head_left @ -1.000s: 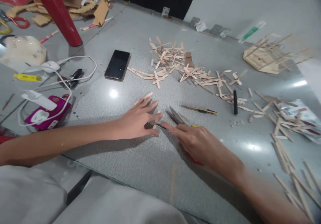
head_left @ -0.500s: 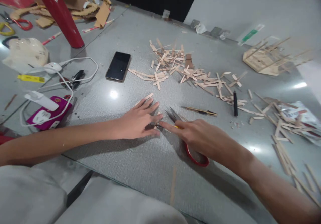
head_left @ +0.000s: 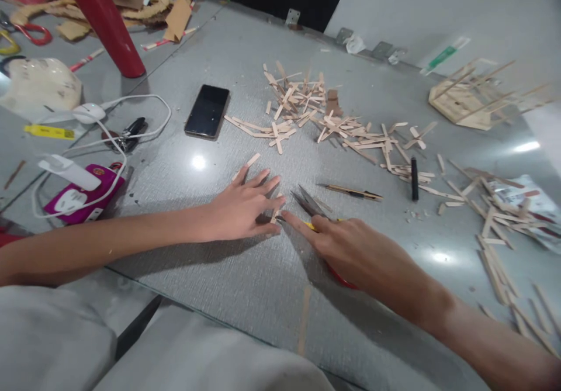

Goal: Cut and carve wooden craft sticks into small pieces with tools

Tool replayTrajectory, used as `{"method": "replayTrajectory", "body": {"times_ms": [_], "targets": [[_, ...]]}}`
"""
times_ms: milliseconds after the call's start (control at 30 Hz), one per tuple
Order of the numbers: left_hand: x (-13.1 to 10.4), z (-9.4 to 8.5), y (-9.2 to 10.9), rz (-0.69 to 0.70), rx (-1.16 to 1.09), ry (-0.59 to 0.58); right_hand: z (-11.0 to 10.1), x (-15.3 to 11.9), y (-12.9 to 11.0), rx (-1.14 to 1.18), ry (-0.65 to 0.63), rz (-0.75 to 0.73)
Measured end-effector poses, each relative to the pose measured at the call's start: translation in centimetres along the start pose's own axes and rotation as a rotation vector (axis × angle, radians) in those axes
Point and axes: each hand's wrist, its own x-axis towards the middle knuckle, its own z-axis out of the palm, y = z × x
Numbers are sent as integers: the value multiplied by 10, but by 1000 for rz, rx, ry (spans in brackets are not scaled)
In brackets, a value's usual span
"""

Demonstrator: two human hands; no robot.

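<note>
My left hand (head_left: pixel 243 207) lies spread on the table, its thumb and index finger pinning a short wooden craft stick (head_left: pixel 276 211) flat. Another craft stick (head_left: pixel 253 159) shows beyond its fingertips. In my right hand (head_left: pixel 339 242) is a yellow craft knife (head_left: pixel 310 225), mostly covered by the fingers. The index finger stretches along it, and the dark blade tip meets the pinned stick. Scissors (head_left: pixel 310 203) with red handles lie partly under my right hand, blades pointing away. Beyond them rests a slim gold-and-black pointed tool (head_left: pixel 353 191).
Loose craft sticks (head_left: pixel 302 96) are heaped across the back and right. A phone (head_left: pixel 207 111) lies behind my left hand. Further left are a purple power strip (head_left: pixel 87 195), white cable and red post (head_left: pixel 103 23). A black marker-like object (head_left: pixel 414 179) and a wooden stick structure (head_left: pixel 460 106) stand right.
My right hand has shifted slightly and now covers more of the scissors' red handle. The knife tip remains at the pinned stick. The whole view has moved a little.
</note>
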Motion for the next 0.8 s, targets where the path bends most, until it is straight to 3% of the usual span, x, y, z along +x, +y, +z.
{"method": "replayTrajectory", "body": {"times_ms": [167, 367, 800], "targets": [[2, -3, 1, -6, -5, -17, 16, -9, 8, -1, 98, 3], [3, 3, -3, 1, -33, 5, 43, -14, 9, 212, 253, 44], [2, 4, -3, -15, -46, 4, 38, -4, 4, 202, 225, 51]]}}
